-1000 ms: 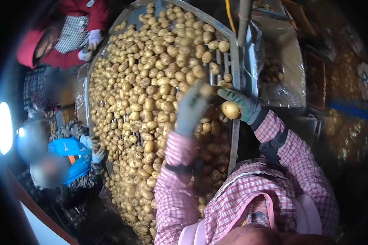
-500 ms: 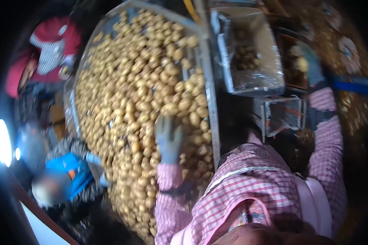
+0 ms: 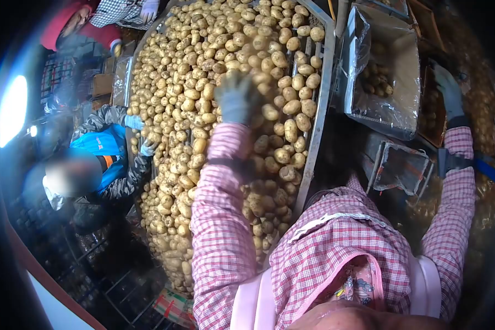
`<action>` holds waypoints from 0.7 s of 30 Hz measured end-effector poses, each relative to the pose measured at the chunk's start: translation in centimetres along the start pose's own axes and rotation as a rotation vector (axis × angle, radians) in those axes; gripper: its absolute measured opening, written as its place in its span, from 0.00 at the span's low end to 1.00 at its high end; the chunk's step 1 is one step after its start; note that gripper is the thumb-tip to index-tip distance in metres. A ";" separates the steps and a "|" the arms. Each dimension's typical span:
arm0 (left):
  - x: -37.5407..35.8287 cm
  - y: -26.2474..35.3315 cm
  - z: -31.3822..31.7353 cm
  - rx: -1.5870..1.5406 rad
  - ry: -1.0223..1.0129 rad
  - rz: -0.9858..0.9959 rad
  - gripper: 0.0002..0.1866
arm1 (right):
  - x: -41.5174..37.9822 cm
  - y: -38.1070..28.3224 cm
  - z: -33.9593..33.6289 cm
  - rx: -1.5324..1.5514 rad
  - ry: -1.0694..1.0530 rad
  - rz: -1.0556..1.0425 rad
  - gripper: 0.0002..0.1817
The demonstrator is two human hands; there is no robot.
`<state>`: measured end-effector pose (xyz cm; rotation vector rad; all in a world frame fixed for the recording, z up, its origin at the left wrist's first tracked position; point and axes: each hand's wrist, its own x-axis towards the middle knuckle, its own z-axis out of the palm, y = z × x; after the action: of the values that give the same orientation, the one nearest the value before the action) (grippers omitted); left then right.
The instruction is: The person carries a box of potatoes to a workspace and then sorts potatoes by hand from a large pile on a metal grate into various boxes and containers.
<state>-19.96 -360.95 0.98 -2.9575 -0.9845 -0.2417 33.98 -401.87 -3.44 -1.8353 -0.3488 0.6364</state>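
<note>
My left hand [image 3: 236, 98], in a grey-blue glove, is over a broad heap of potatoes [image 3: 190, 104] on a metal-framed sorting table [image 3: 320, 104]. Motion smears its fingers, so whether it holds a potato cannot be made out. At the right, my right hand [image 3: 448, 92], gloved too, is at the far side of a narrow brown box [image 3: 432, 118] with potatoes inside. Its fingers are stretched out, with no potato visible in them. Between my hands stands a plastic-lined carton [image 3: 388, 113] with some potatoes at its bottom.
Across the table, a person in a blue vest [image 3: 107, 151] has gloved hands at the heap's edge. Another person in red [image 3: 99, 33] stands at the upper left. An open-topped frame [image 3: 401, 168] is below the carton. A blue bar [image 3: 488, 171] lies at the right.
The view has shifted, with table and cartons higher and further right. My left hand has reached further up the heap. Potatoes seen at my right hand are no longer in its fingers, and it has lowered.
</note>
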 end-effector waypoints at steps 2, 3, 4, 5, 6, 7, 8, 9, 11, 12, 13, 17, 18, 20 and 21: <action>0.5 -3.7 -0.8 0.052 -0.116 -0.230 0.28 | -3.2 -5.0 6.9 0.097 -0.151 -0.105 0.24; 0.3 -6.2 -1.0 0.127 -0.178 -0.271 0.29 | -5.8 -8.2 10.6 0.038 -0.237 -0.121 0.23; -0.4 -8.8 -0.2 0.199 -0.114 -0.336 0.29 | -8.1 -11.1 14.0 -0.021 -0.326 -0.139 0.22; -1.0 -9.9 -1.6 0.109 0.003 -0.373 0.28 | -9.3 -12.3 17.3 0.015 -0.413 -0.069 0.21; -2.4 -12.1 -2.2 0.056 0.124 -0.357 0.27 | -10.3 -12.5 20.4 0.051 -0.503 0.005 0.20; -3.9 -13.7 -2.6 0.008 0.244 -0.340 0.25 | -10.9 -12.1 23.4 -0.034 -0.567 0.035 0.17; -5.6 -13.4 -4.0 -0.026 0.292 -0.362 0.24 | -12.1 -12.1 26.2 -0.069 -0.625 0.018 0.15; -7.6 -12.0 -6.0 -0.059 0.345 -0.381 0.23 | -12.3 -10.3 29.0 -0.069 -0.762 0.053 0.13; -11.9 -7.6 -8.3 -0.266 0.216 -0.411 0.22 | -15.0 -10.0 33.1 -0.186 -1.078 -0.157 0.14; -14.7 -4.5 -8.2 -0.335 0.135 -0.362 0.23 | -16.5 -10.7 35.1 -0.403 -1.291 -0.312 0.17; -17.4 -1.5 -8.1 -0.407 0.053 -0.317 0.24 | -18.5 -10.7 36.9 -0.426 -1.434 -0.344 0.20; -22.8 7.7 -6.5 -0.263 -0.352 -0.143 0.46 | -23.4 -8.5 41.1 -0.374 -1.751 -0.228 0.22; -22.6 7.6 -5.9 -0.234 -0.309 -0.163 0.46 | -23.0 -8.1 41.8 -0.417 -1.727 -0.258 0.22; -20.1 6.5 -4.5 -0.202 -0.251 -0.257 0.47 | -20.8 -8.6 43.1 -0.479 -1.680 -0.029 0.24; -18.6 5.9 -3.6 -0.193 -0.226 -0.324 0.47 | -19.8 -9.2 43.9 -0.477 -1.687 -0.050 0.25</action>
<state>-31.62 -376.95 1.92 -3.0288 -1.5542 -0.0032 -6.94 -374.99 -0.68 -1.2187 -1.7139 2.0928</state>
